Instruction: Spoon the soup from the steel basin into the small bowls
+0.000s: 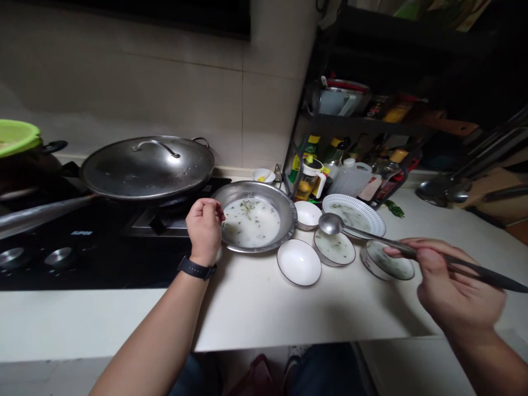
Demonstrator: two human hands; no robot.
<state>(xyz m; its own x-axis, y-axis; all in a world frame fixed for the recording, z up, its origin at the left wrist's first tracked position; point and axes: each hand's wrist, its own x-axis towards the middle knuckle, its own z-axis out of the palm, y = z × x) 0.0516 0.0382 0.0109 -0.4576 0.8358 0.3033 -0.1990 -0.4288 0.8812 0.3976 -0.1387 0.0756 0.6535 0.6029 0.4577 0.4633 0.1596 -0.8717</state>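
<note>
My right hand [462,286] is closed around the dark handle of a long metal ladle [331,224]. The ladle's bowl hangs over a small bowl [335,247] of whitish soup with green bits. At the left rim of a wide metal basin [291,217], my left hand [205,228] is closed, wearing a dark watch; whether it grips the rim or something small is hidden. Pale soup with chopped greens [249,208] fills the basin. In front of it sits an empty white bowl [299,263], with another white bowl [307,214] behind. Soup also lies in a right-hand bowl [388,261] and a ribbed bowl [377,217].
A lidded wok [148,168] stands on the black stove [103,253] at left, beside a pot with a green basket [18,137]. A small dish [263,175] lies behind the basin. Bottles [350,179] crowd the dark rack. Utensils [443,190] lie far right.
</note>
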